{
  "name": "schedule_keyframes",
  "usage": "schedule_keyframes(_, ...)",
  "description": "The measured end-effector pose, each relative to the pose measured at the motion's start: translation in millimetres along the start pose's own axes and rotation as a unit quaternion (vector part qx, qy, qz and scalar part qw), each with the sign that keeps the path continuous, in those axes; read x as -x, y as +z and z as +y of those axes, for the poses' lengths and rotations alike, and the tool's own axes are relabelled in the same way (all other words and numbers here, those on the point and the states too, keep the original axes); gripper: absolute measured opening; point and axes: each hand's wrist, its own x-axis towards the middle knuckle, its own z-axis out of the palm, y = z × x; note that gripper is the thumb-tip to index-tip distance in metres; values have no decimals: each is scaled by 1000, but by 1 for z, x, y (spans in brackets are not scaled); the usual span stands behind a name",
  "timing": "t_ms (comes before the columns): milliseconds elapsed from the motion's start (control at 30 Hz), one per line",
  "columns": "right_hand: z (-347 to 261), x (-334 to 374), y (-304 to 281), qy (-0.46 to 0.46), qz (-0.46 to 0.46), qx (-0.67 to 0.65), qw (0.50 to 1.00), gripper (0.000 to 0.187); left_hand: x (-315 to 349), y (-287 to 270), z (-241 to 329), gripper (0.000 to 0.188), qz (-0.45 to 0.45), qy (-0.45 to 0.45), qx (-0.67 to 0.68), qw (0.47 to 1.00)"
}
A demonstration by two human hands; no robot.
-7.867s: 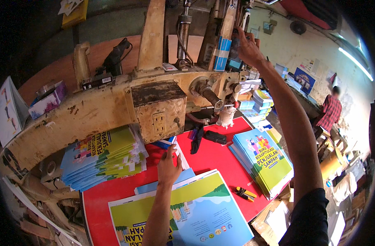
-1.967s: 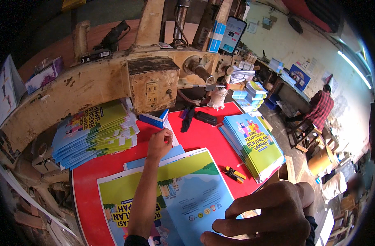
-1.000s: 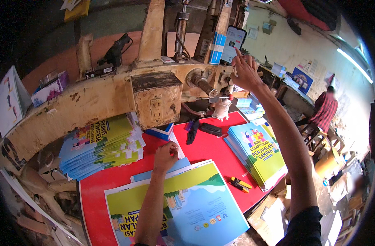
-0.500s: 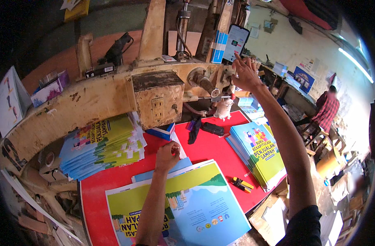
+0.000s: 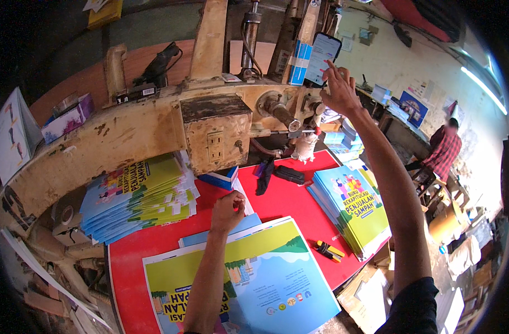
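My right hand [image 5: 341, 92] is raised at the smartphone [image 5: 322, 58], its fingers apart and a fingertip over the lit screen; contact cannot be judged. The phone stands upright against the machine, beside a blue-and-white box [image 5: 300, 64]. My left hand [image 5: 228, 211] hovers above the red table with its fingers curled in a loose fist, and nothing shows in them. Below it lie a blue sheet [image 5: 243, 226] and a stack of large printed cover sheets [image 5: 277, 273] in green and blue, partly hidden by my left forearm.
Finished-looking booklets [image 5: 352, 209] are stacked at the right, a fanned booklet pile [image 5: 140, 197] at the left. A yellow-black cutter-like tool [image 5: 328, 251], a black case [image 5: 289, 175] and a blue box [image 5: 220, 178] lie on the red table [image 5: 132, 278]. The beige machine [image 5: 126, 128] spans behind. A person [image 5: 445, 146] sits far right.
My right hand has shifted slightly up and right at the phone, its fingers more spread. The screen now shows a different, lighter page. My left hand has stayed almost still.
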Motion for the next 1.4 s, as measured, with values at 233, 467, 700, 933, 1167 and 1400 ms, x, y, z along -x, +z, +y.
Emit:
schedule_keyframes(233, -2, -2, 1, 20, 27, -32, 999, 46, -2, -1, -3, 9, 8, 5, -17, 1000)
schedule_keyframes(467, -31, 88, -48, 48, 155, -186, 969, 40, -4, 3, 6, 14, -7, -7, 1, 1000)
schedule_keyframes(700, -95, 327, -126, 159, -452, -161, 863, 24, -3, -8, 7, 14, 1, -1, -22, 1000)
schedule_keyframes(933, -48, 671, -79, 481, -451, -480, 579, 89, -12, 13, 19, 14, 36, 96, 44, 994)
schedule_keyframes(1167, -148, 490, -163, 478, -455, -572, 488, 33, 29, -41, 97, 16, -38, 109, 3, 993)
schedule_keyframes(1400, -147, 447, -178, 380, -435, -646, 499, 37, 141, -139, 115, 26, -34, -10, -141, 989)
